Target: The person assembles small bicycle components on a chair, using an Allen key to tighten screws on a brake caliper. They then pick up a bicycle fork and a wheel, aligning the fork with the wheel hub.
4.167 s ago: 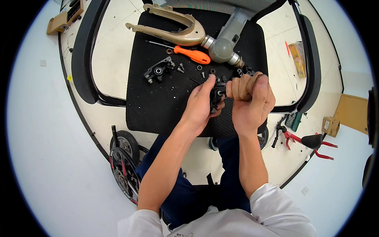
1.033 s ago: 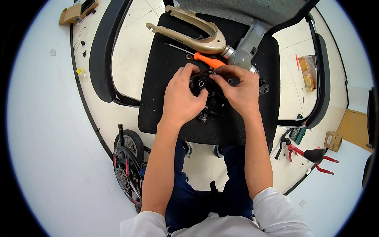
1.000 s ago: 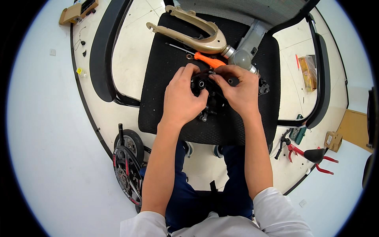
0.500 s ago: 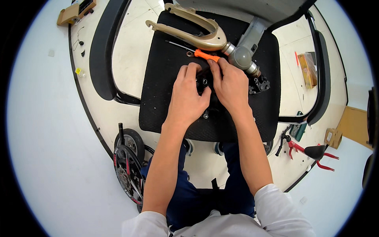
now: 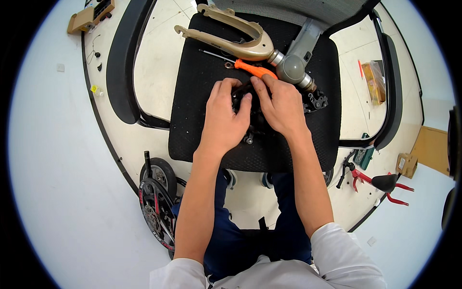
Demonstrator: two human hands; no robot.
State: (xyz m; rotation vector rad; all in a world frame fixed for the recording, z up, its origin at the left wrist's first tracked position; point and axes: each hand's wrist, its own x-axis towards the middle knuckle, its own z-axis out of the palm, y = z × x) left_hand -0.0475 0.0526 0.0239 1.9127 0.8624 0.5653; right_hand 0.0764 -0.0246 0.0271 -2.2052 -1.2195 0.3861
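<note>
My left hand (image 5: 223, 116) is curled around a small black metal part (image 5: 237, 100), its thumb laid up against it. Most of that part is hidden by the fingers, so its exact kind does not show. From the right, my right hand (image 5: 283, 107) reaches in with bent fingers, fingertips at the part's upper end; whether they grip it is hard to see. Just beyond those fingertips lies a screwdriver (image 5: 257, 70) with an orange handle. Below the hands a black piece with a silver bolt end (image 5: 249, 140) rests on the black chair seat (image 5: 192, 137).
A beige bicycle fork (image 5: 250, 50) joined to a grey tube piece (image 5: 293, 70) lies across the far seat. Black metal mechanism (image 5: 317, 100) sits right of my right hand. Armrests (image 5: 126, 62) flank the seat. Wheels (image 5: 161, 176) stand lower left; a red frame (image 5: 361, 177) lies right.
My left thumb has moved up against the black part, covering the bolt hole seen before. My right fingertips have shifted slightly left, and the screwdriver handle shows more.
</note>
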